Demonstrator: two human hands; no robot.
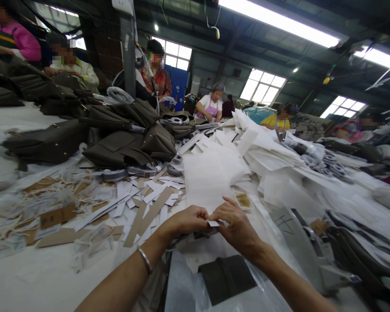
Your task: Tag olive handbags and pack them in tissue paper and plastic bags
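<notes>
My left hand point(190, 220) and my right hand point(236, 222) meet in the middle of the head view, fingers pinched at a small white piece of card point(213, 223). Some fingertips of my right hand stick up apart from the pinch. Just beneath the hands is a dark item, mostly hidden by them. Nearer to me lies a dark olive leather-like piece point(227, 277), with clear plastic wrap point(266, 290) and grey padding point(180, 281) about it. Beyond the hands lie white sheets point(208, 173) and a small tray point(243, 200) with something yellowish in it.
Cardboard strips point(149, 216) and tags with strings point(56, 216) are strewn at the left. Dark olive bags point(117, 147) are heaped behind them. White sheets point(266, 151) pile up at the back right; more dark bags point(357, 242) lie at the right. Several people work farther off.
</notes>
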